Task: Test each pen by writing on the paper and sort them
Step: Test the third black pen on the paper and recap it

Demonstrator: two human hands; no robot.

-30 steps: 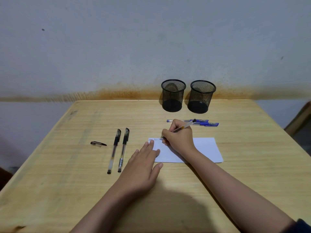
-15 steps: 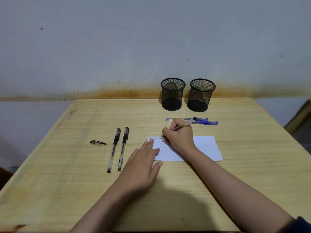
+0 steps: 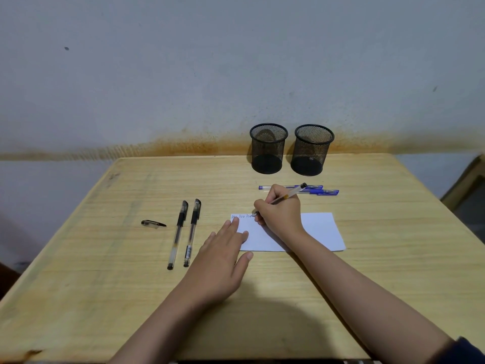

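Note:
A white sheet of paper (image 3: 319, 231) lies on the wooden table (image 3: 105, 298), with a short line of writing along its top left edge. My right hand (image 3: 282, 214) grips a clear pen (image 3: 295, 191), its tip on the paper beside the writing. My left hand (image 3: 221, 258) lies flat, fingertips pressing the paper's left edge. Two capped black pens (image 3: 185, 232) lie side by side left of the paper, a loose black cap (image 3: 152, 223) further left. Two blue pens (image 3: 319, 189) rest behind my right hand.
Two black mesh pen cups, one on the left (image 3: 268, 148) and one on the right (image 3: 312, 149), stand at the table's back edge against the stained wall; both look empty. A wooden piece of furniture (image 3: 469, 185) shows at the right.
The pen tip has crept slightly rightward along the line of writing, which has grown a little. My left hand stays on the paper.

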